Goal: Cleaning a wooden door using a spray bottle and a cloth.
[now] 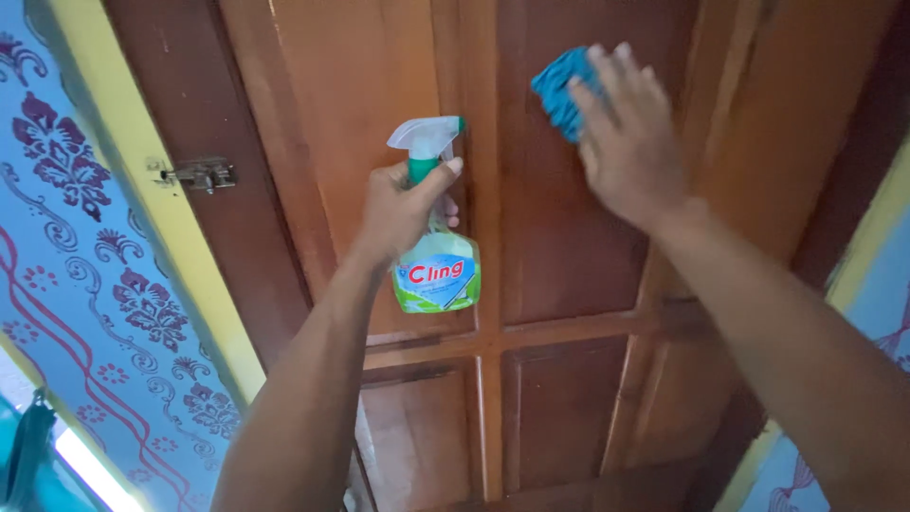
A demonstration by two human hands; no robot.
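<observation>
A brown panelled wooden door (559, 379) fills the view. My left hand (403, 204) grips the neck of a spray bottle (438, 270) with a white trigger head, a green collar and a green and blue label; its nozzle points at the door's centre rail. My right hand (626, 142) lies flat on an upper door panel, fingers spread, pressing a teal cloth (559, 90) against the wood. Most of the cloth is hidden under the palm.
A metal latch (201, 174) sits on the door's left edge beside a yellow frame (180, 228). A blue wall with purple floral patterns (85, 265) lies to the left. Another yellow strip and blue wall show at the far right.
</observation>
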